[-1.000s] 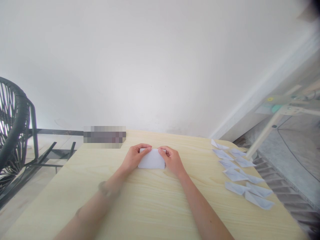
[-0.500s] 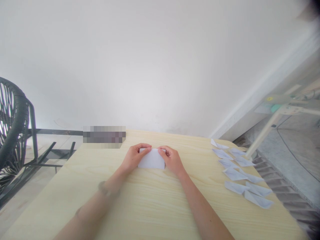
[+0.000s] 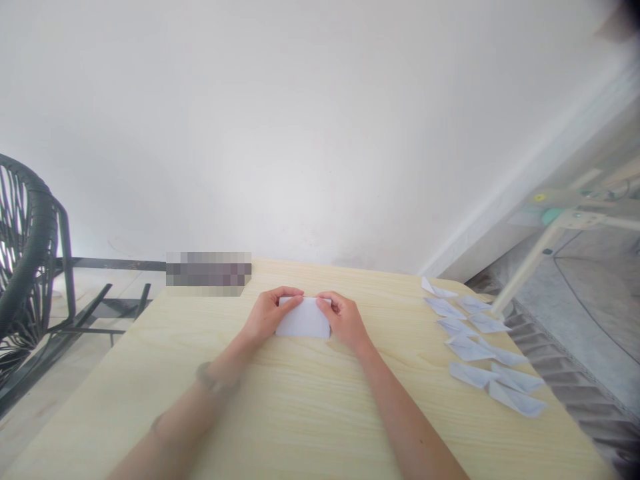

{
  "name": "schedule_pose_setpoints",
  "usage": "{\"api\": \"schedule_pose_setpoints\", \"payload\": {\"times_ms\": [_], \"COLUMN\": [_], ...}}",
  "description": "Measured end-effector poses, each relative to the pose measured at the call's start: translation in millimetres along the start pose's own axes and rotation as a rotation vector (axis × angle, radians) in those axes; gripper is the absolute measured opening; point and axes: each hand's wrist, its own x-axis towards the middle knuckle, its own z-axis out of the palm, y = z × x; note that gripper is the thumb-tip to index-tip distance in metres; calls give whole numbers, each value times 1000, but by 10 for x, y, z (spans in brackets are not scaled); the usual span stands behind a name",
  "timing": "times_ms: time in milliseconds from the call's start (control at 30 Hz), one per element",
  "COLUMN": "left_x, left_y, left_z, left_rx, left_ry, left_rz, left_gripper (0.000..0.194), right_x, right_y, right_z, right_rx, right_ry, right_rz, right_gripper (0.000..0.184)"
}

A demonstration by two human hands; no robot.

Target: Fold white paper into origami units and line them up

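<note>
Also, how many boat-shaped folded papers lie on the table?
10 boat-shaped folded papers on the right side of the table: five in a left column, five in a right one. Some may overlap, hiding others.

Open tabletop (image 3: 310,413) near, between forearms (image 3: 405,400); also left of left hand (image 3: 267,313), and between right hand (image 3: 347,323) and folded paper pieces (image 3: 470,375). Blocked: middle by white paper (image 3: 303,320) in both hands, right edge by those pieces, far side by wall (image 3: 320,133).
</note>
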Motion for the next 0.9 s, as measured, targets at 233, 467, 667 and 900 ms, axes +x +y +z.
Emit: {"api": "schedule_pose_setpoints", "payload": {"times_ms": [233,467,667,900], "left_x": [-9,-5,-9,-21], "left_y": [42,23,36,34], "left_z": [1,11,7,20], "left_rx": [42,5,-5,-30], "left_ry": [9,-18,-53,-92], "left_rz": [12,35,9,35], "left_gripper": [39,36,35,31], "right_x": [-15,-26,-23,-38], "right_y": [-19,-17,-50,-112], "right_z": [-3,1,-4,41], "right_rx": [2,-39,-79,-101], "right_ry": [-7,-17,-3,28], "right_rz": [-27,-60,-79,-108], "right_gripper": [30,28,25,20]}}
